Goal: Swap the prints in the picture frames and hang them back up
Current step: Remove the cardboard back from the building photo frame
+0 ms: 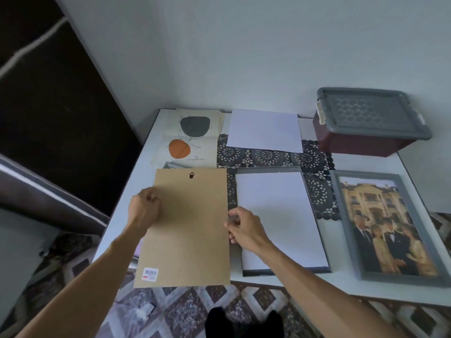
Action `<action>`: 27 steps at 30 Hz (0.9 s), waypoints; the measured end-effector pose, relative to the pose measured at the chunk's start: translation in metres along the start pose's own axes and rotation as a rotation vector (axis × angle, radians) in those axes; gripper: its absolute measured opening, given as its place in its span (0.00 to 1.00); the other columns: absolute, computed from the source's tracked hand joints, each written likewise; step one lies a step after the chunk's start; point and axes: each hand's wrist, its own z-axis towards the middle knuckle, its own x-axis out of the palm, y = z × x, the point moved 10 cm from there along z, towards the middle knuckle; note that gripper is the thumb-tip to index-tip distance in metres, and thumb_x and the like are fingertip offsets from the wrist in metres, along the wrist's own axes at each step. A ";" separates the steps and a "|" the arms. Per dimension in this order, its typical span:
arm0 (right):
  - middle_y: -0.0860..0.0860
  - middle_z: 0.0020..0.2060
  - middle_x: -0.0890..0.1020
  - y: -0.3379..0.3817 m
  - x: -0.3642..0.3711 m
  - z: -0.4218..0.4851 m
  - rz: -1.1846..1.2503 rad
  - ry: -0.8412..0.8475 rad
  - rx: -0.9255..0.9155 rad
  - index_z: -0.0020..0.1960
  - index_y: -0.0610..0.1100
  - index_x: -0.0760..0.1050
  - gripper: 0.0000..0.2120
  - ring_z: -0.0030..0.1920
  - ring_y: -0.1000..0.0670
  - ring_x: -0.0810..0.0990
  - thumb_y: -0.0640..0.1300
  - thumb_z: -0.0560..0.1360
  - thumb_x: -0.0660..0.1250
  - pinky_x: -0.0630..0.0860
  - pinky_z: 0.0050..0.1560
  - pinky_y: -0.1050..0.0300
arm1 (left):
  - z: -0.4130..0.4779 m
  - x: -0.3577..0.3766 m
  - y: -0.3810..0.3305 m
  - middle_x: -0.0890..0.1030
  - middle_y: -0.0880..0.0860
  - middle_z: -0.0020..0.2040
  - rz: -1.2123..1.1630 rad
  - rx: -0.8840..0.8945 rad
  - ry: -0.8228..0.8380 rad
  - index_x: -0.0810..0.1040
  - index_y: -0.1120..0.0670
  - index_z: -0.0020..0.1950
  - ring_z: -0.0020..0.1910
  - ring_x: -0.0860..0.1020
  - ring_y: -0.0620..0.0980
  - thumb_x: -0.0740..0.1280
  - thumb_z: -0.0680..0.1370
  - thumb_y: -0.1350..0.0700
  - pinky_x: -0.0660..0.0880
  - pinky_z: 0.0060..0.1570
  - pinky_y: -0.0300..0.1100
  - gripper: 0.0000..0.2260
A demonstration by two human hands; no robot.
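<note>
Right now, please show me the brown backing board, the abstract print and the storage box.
brown backing board (190, 223): head view, middle of its cardboard face.
abstract print (179, 148): head view, on its orange shape.
storage box (368, 113): head view, centre of its grey lid.

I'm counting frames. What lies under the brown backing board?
Past the top edge of the backing board a strip of grey frame peeks out, and a pale sliver shows at its left edge. The board covers the rest, so any print there is hidden.
</note>
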 end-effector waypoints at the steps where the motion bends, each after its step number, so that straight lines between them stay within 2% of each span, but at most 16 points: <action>1: 0.52 0.40 0.82 0.001 0.006 0.000 -0.001 0.001 0.008 0.56 0.47 0.74 0.06 0.32 0.53 0.82 0.42 0.80 0.66 0.83 0.40 0.56 | 0.002 -0.001 0.000 0.79 0.59 0.52 0.041 0.010 0.017 0.77 0.56 0.63 0.48 0.77 0.61 0.61 0.79 0.60 0.72 0.37 0.45 0.13; 4: 0.49 0.37 0.83 0.005 0.021 0.000 -0.031 -0.011 0.012 0.57 0.47 0.73 0.06 0.32 0.53 0.82 0.41 0.80 0.66 0.83 0.41 0.54 | 0.013 0.000 0.004 0.76 0.63 0.60 0.188 0.051 0.054 0.74 0.59 0.67 0.54 0.75 0.64 0.61 0.80 0.58 0.75 0.48 0.51 0.16; 6: 0.47 0.39 0.83 0.005 0.029 0.001 -0.049 -0.024 0.022 0.60 0.43 0.74 0.09 0.32 0.52 0.82 0.41 0.80 0.66 0.83 0.41 0.53 | 0.020 0.003 0.011 0.74 0.63 0.61 0.268 0.062 0.087 0.73 0.59 0.67 0.49 0.71 0.58 0.58 0.79 0.54 0.71 0.46 0.47 0.19; 8: 0.46 0.40 0.84 0.002 0.037 0.003 -0.087 -0.039 0.033 0.62 0.42 0.74 0.12 0.33 0.50 0.83 0.42 0.80 0.66 0.83 0.41 0.51 | 0.023 0.005 0.017 0.73 0.62 0.62 0.331 0.052 0.104 0.70 0.59 0.68 0.47 0.68 0.56 0.58 0.79 0.56 0.69 0.47 0.46 0.18; 12: 0.46 0.41 0.85 -0.002 0.040 0.004 -0.130 -0.080 0.048 0.63 0.41 0.74 0.13 0.37 0.47 0.85 0.43 0.80 0.66 0.83 0.44 0.47 | 0.019 0.005 0.015 0.70 0.64 0.61 0.395 0.057 0.097 0.69 0.59 0.70 0.55 0.70 0.64 0.59 0.79 0.59 0.69 0.58 0.55 0.18; 15: 0.46 0.40 0.85 -0.001 0.040 0.004 -0.154 -0.098 0.043 0.61 0.40 0.76 0.12 0.36 0.48 0.85 0.44 0.80 0.66 0.83 0.45 0.47 | 0.017 0.007 0.014 0.68 0.63 0.61 0.409 0.065 0.081 0.69 0.60 0.69 0.56 0.69 0.64 0.59 0.80 0.59 0.67 0.59 0.54 0.18; 18: 0.47 0.38 0.85 0.001 0.038 0.001 -0.180 -0.105 0.032 0.55 0.41 0.79 0.10 0.35 0.49 0.85 0.46 0.80 0.64 0.83 0.45 0.48 | 0.014 0.009 0.010 0.68 0.63 0.62 0.470 0.079 0.044 0.69 0.59 0.69 0.57 0.68 0.64 0.61 0.78 0.56 0.67 0.57 0.54 0.19; 20: 0.47 0.42 0.86 0.002 0.030 -0.002 -0.190 -0.122 0.030 0.56 0.42 0.80 0.10 0.38 0.50 0.85 0.46 0.80 0.64 0.82 0.48 0.52 | 0.009 0.011 0.000 0.67 0.63 0.65 0.441 0.101 0.016 0.68 0.57 0.71 0.58 0.68 0.65 0.62 0.78 0.55 0.66 0.59 0.55 0.21; 23: 0.48 0.50 0.85 -0.002 0.004 -0.009 -0.223 -0.188 0.012 0.59 0.44 0.80 0.12 0.46 0.51 0.84 0.47 0.80 0.64 0.79 0.51 0.60 | -0.007 0.025 -0.034 0.69 0.62 0.66 0.344 0.233 0.032 0.70 0.55 0.71 0.62 0.68 0.63 0.64 0.80 0.54 0.64 0.63 0.54 0.20; 27: 0.50 0.50 0.85 -0.015 -0.044 -0.022 -0.318 -0.317 -0.012 0.59 0.45 0.81 0.11 0.45 0.53 0.83 0.45 0.80 0.64 0.78 0.48 0.60 | -0.043 0.071 -0.084 0.76 0.61 0.59 0.195 0.468 0.164 0.79 0.56 0.63 0.58 0.73 0.62 0.65 0.80 0.58 0.71 0.61 0.52 0.12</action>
